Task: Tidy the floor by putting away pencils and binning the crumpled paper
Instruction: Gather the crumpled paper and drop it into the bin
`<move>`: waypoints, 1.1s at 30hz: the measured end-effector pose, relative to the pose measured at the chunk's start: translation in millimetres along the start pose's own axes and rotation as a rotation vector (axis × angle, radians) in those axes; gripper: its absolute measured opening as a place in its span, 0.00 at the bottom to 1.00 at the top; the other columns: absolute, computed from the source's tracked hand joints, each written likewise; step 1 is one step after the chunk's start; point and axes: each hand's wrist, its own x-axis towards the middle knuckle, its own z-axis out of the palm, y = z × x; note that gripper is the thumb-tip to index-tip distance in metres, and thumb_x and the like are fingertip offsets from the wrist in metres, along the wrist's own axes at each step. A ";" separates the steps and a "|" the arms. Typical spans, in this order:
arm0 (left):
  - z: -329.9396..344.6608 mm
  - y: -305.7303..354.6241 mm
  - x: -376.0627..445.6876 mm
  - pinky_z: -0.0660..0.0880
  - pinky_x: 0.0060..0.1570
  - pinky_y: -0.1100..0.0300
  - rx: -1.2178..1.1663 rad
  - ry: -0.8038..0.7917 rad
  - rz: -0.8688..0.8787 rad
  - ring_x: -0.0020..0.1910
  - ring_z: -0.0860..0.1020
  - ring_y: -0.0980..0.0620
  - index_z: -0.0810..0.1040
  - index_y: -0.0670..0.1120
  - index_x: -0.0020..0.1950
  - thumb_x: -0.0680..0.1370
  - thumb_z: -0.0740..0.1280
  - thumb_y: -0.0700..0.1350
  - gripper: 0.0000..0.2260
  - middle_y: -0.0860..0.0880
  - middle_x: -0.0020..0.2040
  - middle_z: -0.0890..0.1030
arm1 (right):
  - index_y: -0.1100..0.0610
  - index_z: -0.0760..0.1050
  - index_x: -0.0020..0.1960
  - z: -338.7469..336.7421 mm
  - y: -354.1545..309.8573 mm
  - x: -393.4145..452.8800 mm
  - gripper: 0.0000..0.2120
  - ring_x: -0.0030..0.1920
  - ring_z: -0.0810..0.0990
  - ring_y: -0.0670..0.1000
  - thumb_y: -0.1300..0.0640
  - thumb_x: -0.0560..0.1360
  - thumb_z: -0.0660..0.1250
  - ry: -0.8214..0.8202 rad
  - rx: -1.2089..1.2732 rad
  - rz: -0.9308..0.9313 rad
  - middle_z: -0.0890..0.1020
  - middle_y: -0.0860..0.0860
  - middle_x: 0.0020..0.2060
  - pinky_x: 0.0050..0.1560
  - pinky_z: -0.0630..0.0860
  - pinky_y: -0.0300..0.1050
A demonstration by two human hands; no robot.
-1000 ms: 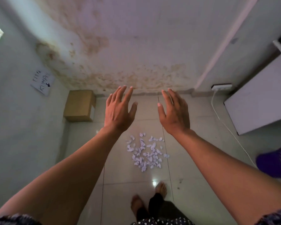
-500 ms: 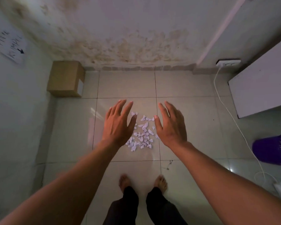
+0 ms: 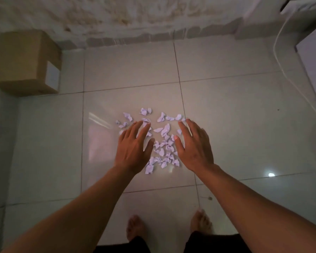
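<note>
Both hands are stretched out, palms down, over the floor: the left hand [image 3: 133, 147] has its fingers straight and spread a little, thumb out to the side, and nothing in its grasp, and the right hand [image 3: 194, 148] matches it, fingers straight and close together, also holding nothing. They sit to either side of a scatter of crumpled paper [image 3: 162, 143], small pale lilac scraps lying loose on the floor tiles [image 3: 235, 125], with the left fingertips over the scraps at the pile's upper left and the right fingertips by the scraps at its upper right (whether the hands actually touch paper or hover just above it I cannot tell from here). The thickest bunch of scraps lies in the gap between the two hands, and a few stragglers lie beyond the fingertips toward the wall. Below the forearms two bare feet [image 3: 135, 228] stand apart on the tiles, dark trousers above them. Well off to the left, against the wall, sits a cardboard box [image 3: 24, 63] with a white label on its side. A white cable [image 3: 288, 77] trails down the right side of the floor, near a white panel [image 3: 314, 63]. The wall [image 3: 135, 13] ahead is stained brown along its foot.
</note>
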 end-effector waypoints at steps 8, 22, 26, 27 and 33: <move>175.7 -86.2 21.0 0.65 0.72 0.41 0.005 -0.020 -0.016 0.76 0.66 0.42 0.68 0.50 0.76 0.81 0.56 0.59 0.25 0.45 0.77 0.68 | 0.50 0.61 0.76 193.3 50.1 33.8 0.26 0.77 0.59 0.56 0.42 0.80 0.53 -0.049 -0.010 0.001 0.62 0.54 0.77 0.76 0.56 0.58; 316.2 -149.5 47.9 0.51 0.77 0.42 0.059 0.044 -0.089 0.81 0.52 0.44 0.57 0.53 0.81 0.81 0.53 0.63 0.29 0.47 0.82 0.55 | 0.51 0.66 0.73 327.1 89.2 61.4 0.27 0.76 0.61 0.58 0.42 0.78 0.57 0.062 -0.099 -0.106 0.66 0.55 0.74 0.74 0.56 0.63; 317.6 -145.8 37.6 0.58 0.76 0.41 0.004 0.069 0.086 0.80 0.56 0.45 0.63 0.51 0.79 0.83 0.54 0.60 0.27 0.46 0.80 0.60 | 0.50 0.71 0.70 320.5 89.0 51.5 0.21 0.75 0.63 0.56 0.46 0.79 0.58 0.136 0.051 -0.194 0.69 0.54 0.72 0.73 0.59 0.62; 315.7 -144.5 33.4 0.57 0.76 0.41 -0.001 0.081 0.106 0.80 0.56 0.46 0.63 0.51 0.79 0.82 0.55 0.61 0.27 0.46 0.81 0.60 | 0.50 0.72 0.69 316.7 92.6 47.1 0.20 0.75 0.63 0.56 0.46 0.79 0.58 0.163 0.057 -0.190 0.68 0.54 0.73 0.73 0.59 0.63; 309.9 -156.5 7.9 0.44 0.76 0.34 0.092 -0.030 0.116 0.81 0.44 0.46 0.53 0.55 0.82 0.67 0.58 0.80 0.49 0.48 0.83 0.46 | 0.46 0.68 0.72 312.6 128.8 20.1 0.29 0.78 0.54 0.58 0.34 0.77 0.57 0.147 -0.127 -0.019 0.58 0.55 0.78 0.75 0.51 0.65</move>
